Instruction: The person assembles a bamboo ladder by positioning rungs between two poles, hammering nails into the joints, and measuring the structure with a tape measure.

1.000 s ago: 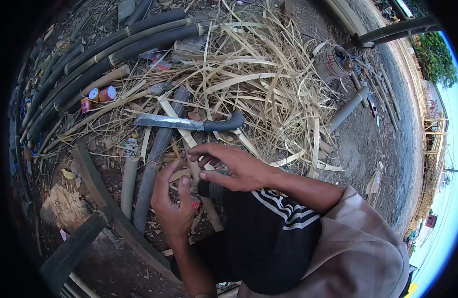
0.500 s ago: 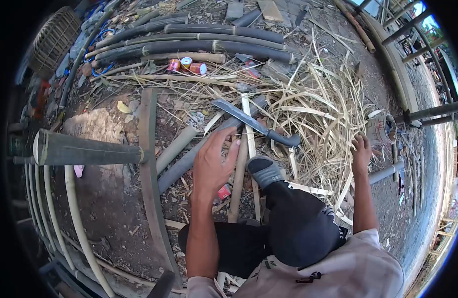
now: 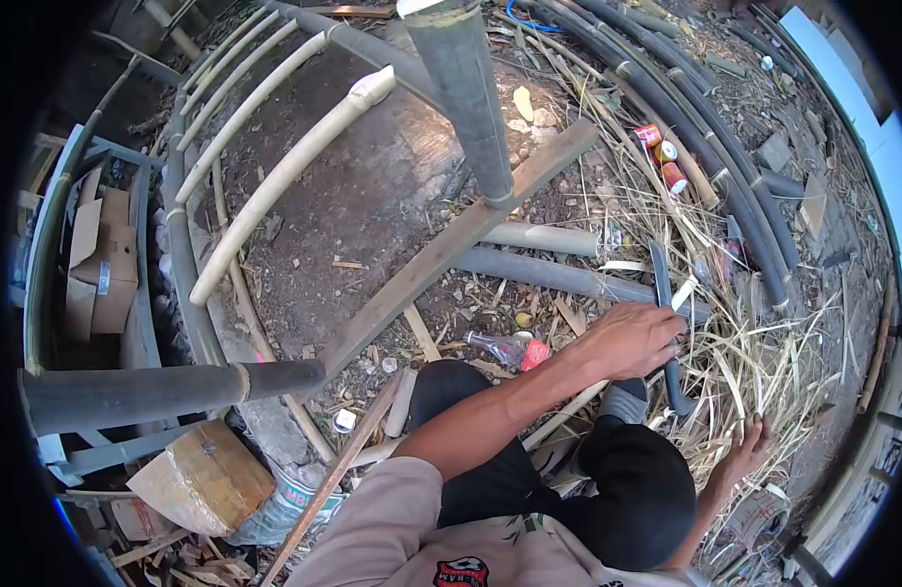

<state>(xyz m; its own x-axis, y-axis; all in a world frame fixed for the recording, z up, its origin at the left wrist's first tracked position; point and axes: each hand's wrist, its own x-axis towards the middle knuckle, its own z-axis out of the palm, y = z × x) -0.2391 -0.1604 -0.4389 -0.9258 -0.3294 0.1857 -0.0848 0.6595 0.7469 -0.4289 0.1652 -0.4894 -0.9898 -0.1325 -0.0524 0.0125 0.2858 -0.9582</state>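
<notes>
My left hand (image 3: 639, 340) reaches over the machete (image 3: 665, 284), its fingers bent close together beside the blade and dark handle. A pale bamboo strip (image 3: 684, 293) shows just beyond its knuckles; what the fingers hold, if anything, is hidden. Lower right, my right hand (image 3: 749, 448) has its fingers stretched out at the edge of a heap of thin bamboo shavings (image 3: 764, 367). Under the machete passes a dark bamboo pole (image 3: 568, 276), with a paler pole (image 3: 544, 238) alongside.
A wooden beam (image 3: 441, 256) with upright bamboo posts (image 3: 471, 108) crosses the middle. Long dark bamboo poles (image 3: 705, 127) lie at upper right near red cans (image 3: 674, 176). A plastic bottle (image 3: 498, 346) lies by my knee. Cardboard boxes (image 3: 109, 259) stand at left.
The view has swung left, showing more of the bamboo frame and boxes. My left hand has come down beside the machete with its fingers bent. My right hand stays at the shavings.
</notes>
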